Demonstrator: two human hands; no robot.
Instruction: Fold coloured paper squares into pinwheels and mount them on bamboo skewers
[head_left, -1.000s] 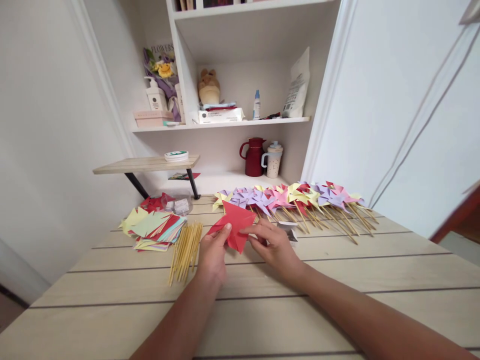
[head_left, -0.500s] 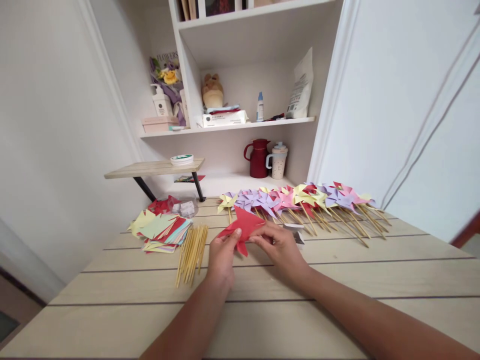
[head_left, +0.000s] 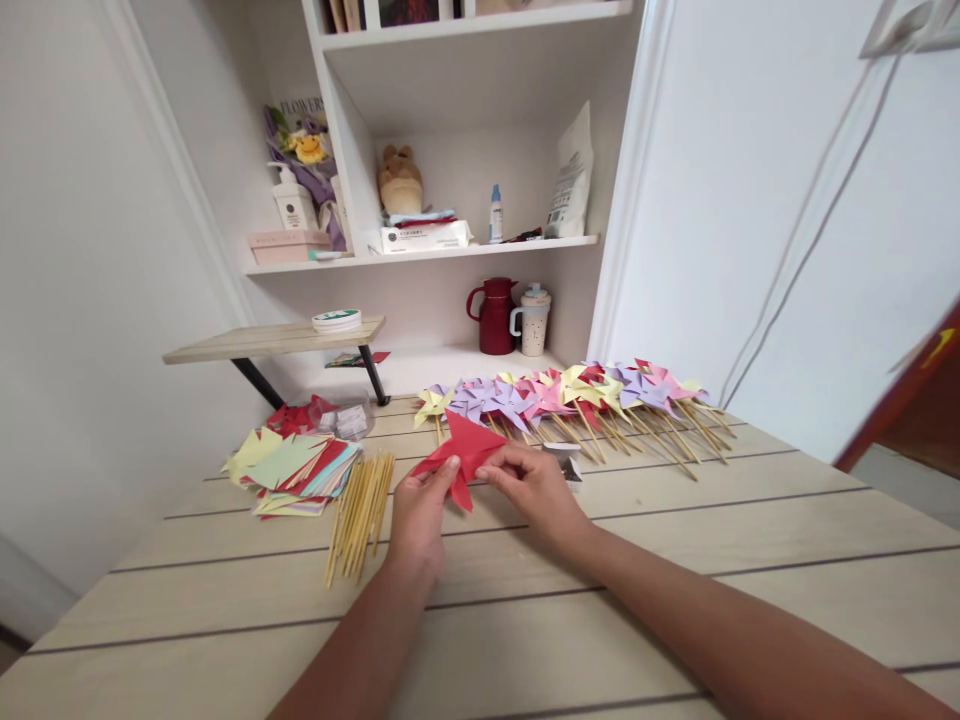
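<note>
A red paper pinwheel (head_left: 466, 446) with folded blades is held above the table between both hands. My left hand (head_left: 421, 505) is closed on it, thumb pressed over its middle. The fingertips of my right hand (head_left: 534, 490) pinch its right-hand blade. What lies behind the paper, under the left fingers, is hidden. Just beyond my right hand is a small box (head_left: 567, 466), partly covered by that hand. To the left of my left hand lies a bundle of thin wooden sticks (head_left: 360, 515).
Cut coloured paper (head_left: 300, 470) is stacked at the left, with a clear container (head_left: 352, 420) behind it. Pinwheels on sticks (head_left: 570, 395) lie in a row along the back. A small raised shelf (head_left: 270, 340) stands at the back left, near a red jug (head_left: 496, 318).
The whole view has shifted, so things appear further left. Both hands keep their hold on the red pinwheel, with hardly any change in their grip.
</note>
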